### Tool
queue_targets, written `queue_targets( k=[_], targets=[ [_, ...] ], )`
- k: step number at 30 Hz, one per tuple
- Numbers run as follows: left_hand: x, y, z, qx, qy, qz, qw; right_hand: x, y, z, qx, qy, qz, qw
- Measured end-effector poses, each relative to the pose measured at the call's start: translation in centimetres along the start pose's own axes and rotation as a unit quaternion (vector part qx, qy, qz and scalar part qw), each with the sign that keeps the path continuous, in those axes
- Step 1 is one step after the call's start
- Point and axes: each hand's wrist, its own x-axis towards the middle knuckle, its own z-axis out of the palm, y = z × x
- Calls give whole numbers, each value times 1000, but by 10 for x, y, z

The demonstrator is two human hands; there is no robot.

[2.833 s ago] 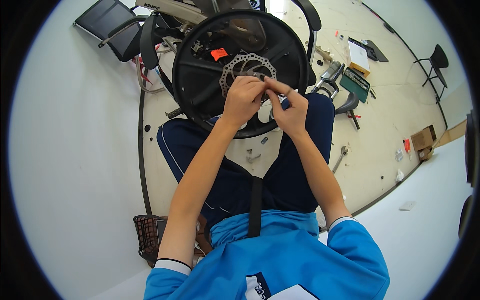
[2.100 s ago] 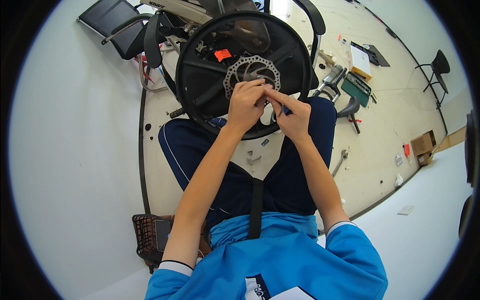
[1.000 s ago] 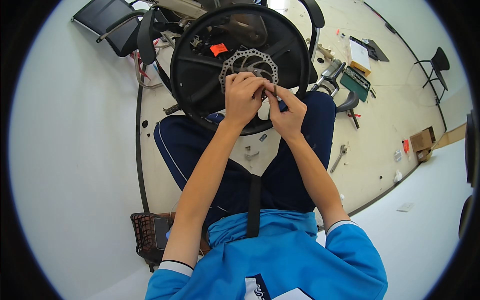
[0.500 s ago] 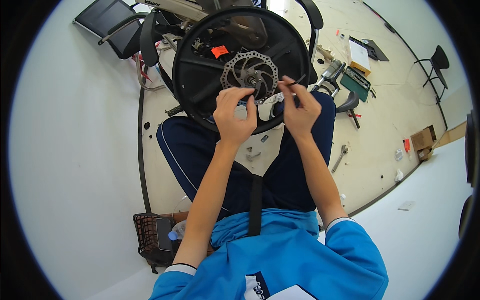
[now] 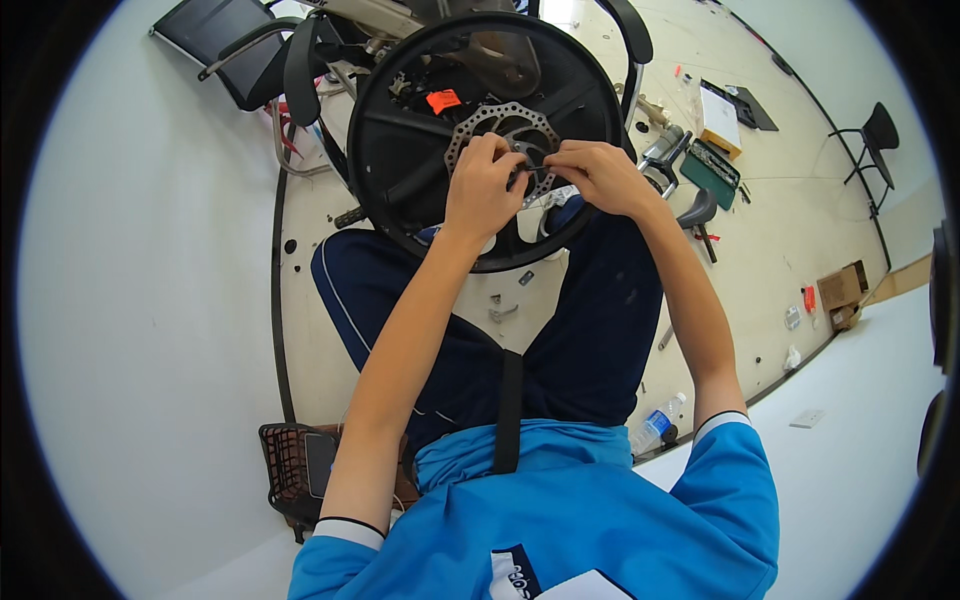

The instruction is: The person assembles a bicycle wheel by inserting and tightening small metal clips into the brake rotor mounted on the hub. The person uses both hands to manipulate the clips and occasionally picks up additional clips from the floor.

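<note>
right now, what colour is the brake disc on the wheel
The brake disc is silvery grey with a perforated rim, clearest in the head view.

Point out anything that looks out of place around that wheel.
To the right of the wheel, a black saddle lies on the floor near a green case, odd because it is mounted on no frame.

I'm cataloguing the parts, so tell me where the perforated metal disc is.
In the head view, the perforated metal disc sits at upper centre, in the middle of the black wheel, partly hidden behind the left hand.
</note>
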Motion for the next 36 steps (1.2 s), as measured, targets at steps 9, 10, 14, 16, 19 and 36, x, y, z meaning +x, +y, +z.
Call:
queue_targets(
  k=[9,10,14,16,19,36],
  targets=[
    [8,-4,9,28,4,81,996,29,11,-25,-107,-70,-67,989],
    [6,-6,8,35,8,79,996,37,9,-29,-136,-82,-92,983],
    [4,-6,13,49,31,79,995,53,5,-42,-187,-26,-88,978],
    [4,-8,16,50,39,82,995,42,17,-31,-172,46,-55,982],
    [3,-11,22,41,38,87,995,5,23,-4,-150,130,30,980],
    [-7,-20,15,22,7,98,995,-32,-26,86,-111,299,192,928]
  ],
)
